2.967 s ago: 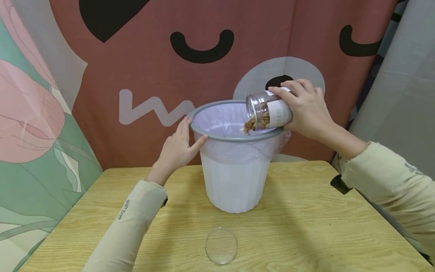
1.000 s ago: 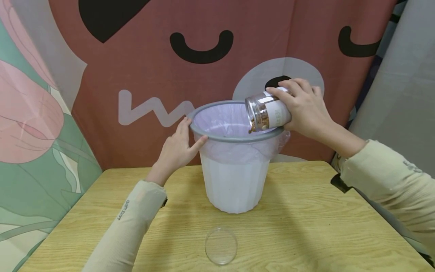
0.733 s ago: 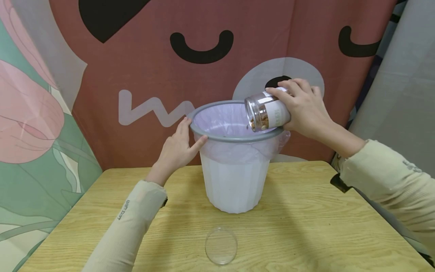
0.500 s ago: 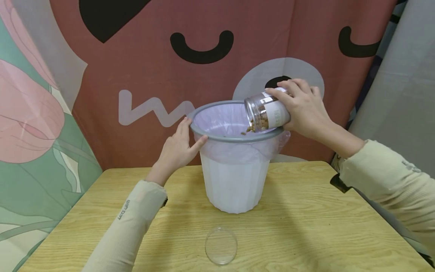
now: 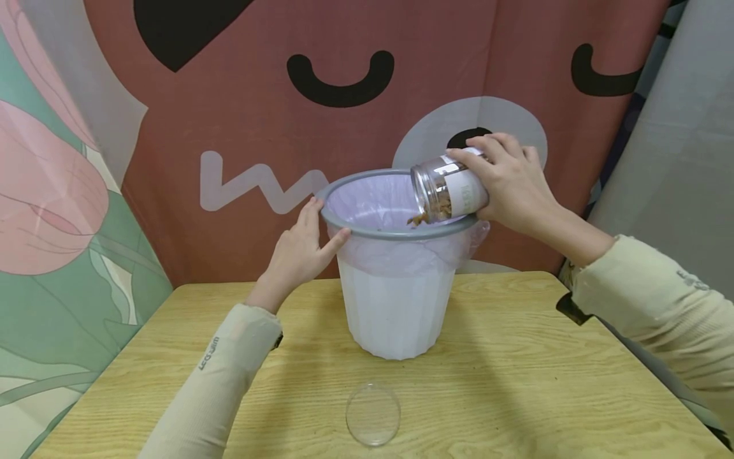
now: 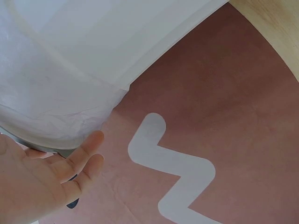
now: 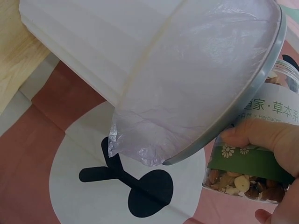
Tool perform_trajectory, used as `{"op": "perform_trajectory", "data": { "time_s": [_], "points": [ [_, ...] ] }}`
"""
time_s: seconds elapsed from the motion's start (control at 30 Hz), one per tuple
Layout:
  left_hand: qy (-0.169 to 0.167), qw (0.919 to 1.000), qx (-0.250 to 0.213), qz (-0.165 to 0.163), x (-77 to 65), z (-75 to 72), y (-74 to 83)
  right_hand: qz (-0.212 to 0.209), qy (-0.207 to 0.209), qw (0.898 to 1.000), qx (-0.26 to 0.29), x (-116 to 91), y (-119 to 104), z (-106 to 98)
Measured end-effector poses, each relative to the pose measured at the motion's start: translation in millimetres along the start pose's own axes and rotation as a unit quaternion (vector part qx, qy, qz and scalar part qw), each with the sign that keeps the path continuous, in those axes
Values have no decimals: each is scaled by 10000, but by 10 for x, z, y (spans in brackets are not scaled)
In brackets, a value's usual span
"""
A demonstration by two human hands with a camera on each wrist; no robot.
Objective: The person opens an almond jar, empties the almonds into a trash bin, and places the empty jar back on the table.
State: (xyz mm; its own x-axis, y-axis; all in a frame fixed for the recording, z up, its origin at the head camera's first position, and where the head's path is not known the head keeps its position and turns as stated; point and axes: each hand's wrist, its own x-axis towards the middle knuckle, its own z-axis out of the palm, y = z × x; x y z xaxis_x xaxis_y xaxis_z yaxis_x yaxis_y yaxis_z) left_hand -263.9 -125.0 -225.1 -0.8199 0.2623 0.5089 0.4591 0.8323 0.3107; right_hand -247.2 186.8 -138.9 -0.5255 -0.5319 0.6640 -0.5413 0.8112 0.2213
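My right hand (image 5: 513,182) grips a clear, labelled jar (image 5: 467,191), tilted mouth-down to the left over the right rim of a white bin (image 5: 395,312). Brown nuts (image 5: 417,220) spill from its mouth. Nuts (image 7: 243,183) also show through the jar's lower end, beneath a green label band, in the right wrist view. With fingers and thumb spread, my left hand (image 5: 295,252) rests against the left side of the bin's grey rim (image 5: 401,236). A pale purple plastic bag (image 5: 373,197) lines the bin and folds out over the rim.
A round clear lid (image 5: 373,414) lies on the wooden table (image 5: 516,382) in front of the bin. Small dark specks dot the tabletop. Close behind the table hangs a red printed curtain (image 5: 246,127), with a grey one (image 5: 688,127) at the right.
Nuts have kept coming out of the jar, thinning to a few and then bunching at its mouth again. The jar has shifted very slightly left. My left hand has stayed put.
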Motion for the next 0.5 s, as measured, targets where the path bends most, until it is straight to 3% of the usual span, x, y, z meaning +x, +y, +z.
{"op": "perform_trajectory", "data": {
  "time_s": [0.5],
  "points": [
    [9, 10000, 7, 25, 0, 2, 0, -202, 40, 9998, -25, 0, -2, 9]
  ]
}}
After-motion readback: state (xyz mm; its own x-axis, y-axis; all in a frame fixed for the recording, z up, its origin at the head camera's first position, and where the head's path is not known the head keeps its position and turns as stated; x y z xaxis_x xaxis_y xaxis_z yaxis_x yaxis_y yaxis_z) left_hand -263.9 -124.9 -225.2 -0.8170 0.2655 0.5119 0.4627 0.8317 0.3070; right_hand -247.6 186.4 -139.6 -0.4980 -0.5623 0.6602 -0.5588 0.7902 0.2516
